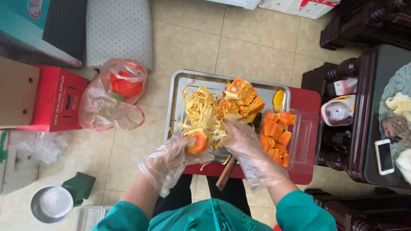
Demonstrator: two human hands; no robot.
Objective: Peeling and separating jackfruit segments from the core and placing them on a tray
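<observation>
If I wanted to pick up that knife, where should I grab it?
Take the knife by its brown wooden handle, coming from the near edge of the red table. The handle sticks out past that edge toward the person, free to grip, while the blade end is hidden under the gloved right hand.

Shiny metal tray (180, 81) up in the middle, thin crinkly clear plastic gloves on both hands, wood-handled knife (225, 172), and glossy tile floor (252, 51) all around.

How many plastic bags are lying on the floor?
2. A pink bag holding something orange-red lies left of the metal tray; a crumpled clear bag lies further left, below the red box. Others may be hidden.
</observation>
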